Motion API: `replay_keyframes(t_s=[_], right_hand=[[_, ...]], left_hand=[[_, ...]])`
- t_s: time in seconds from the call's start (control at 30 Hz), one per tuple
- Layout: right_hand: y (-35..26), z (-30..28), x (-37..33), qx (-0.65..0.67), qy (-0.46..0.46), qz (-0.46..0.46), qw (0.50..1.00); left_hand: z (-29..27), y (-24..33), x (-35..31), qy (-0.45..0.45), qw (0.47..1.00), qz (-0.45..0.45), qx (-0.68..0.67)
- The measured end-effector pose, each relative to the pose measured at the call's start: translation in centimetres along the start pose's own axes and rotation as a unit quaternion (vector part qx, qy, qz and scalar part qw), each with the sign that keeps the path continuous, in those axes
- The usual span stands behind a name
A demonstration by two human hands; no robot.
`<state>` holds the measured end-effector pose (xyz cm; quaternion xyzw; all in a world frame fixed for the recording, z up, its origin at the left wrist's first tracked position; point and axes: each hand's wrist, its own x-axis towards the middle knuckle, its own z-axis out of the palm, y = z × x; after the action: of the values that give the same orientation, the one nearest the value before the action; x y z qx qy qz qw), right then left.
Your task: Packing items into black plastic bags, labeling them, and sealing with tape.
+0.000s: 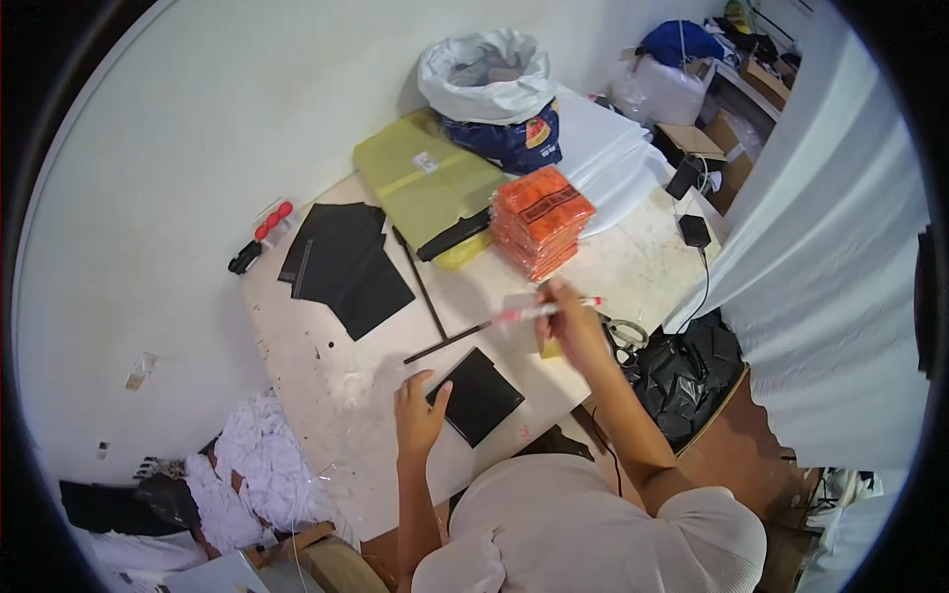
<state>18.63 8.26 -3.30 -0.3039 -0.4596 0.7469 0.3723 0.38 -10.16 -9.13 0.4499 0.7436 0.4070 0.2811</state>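
Observation:
A black square piece, perhaps fabric or a thin pouch, [480,397] lies flat near the table's front edge. My left hand [420,413] rests at its left corner, thumb on the piece and fingers spread on the tabletop. Over the table to the right, my right hand [570,321] is closed around a white marker with red ends [529,312], blurred by motion. Behind the square piece, a thin dark strip [425,351] slants across the table, and another dark strip [420,287] meets it. Something small and yellow [550,347] shows partly below my right hand.
Black flat pieces [361,277] lie at the left. Behind stand a yellow package [420,178], a stack of orange packets [542,222] and an open sack [504,138]. A black adapter [695,231] with its cable sits at the right edge. Black bags [687,381] crowd the floor.

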Motion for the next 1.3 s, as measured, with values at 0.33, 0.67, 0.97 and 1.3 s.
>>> replay_keyframes(t_s=[0.33, 0.67, 0.97, 1.3], right_hand=[[1.4, -15.1, 2.8, -0.079, 0.133, -0.014, 0.988], [3.9, -21.5, 1.8, -0.187, 0.233, 0.098, 0.949], [4.9, -22.4, -12.5, 0.087, -0.065, 0.115, 0.987], [-17.5, -23.3, -22.9, 0.087, 0.323, -0.344, 0.877]], left_hand=[[2.0, -9.2, -0.9, 0.001, 0.994, -0.032, 0.105], [2.6, 0.7, -2.6, -0.226, 0.938, -0.148, -0.217], [14.7, 12.9, 1.1, -0.287, 0.914, -0.131, -0.256], [23.2, 19.9, -1.0, -0.498, 0.829, 0.023, -0.255]])
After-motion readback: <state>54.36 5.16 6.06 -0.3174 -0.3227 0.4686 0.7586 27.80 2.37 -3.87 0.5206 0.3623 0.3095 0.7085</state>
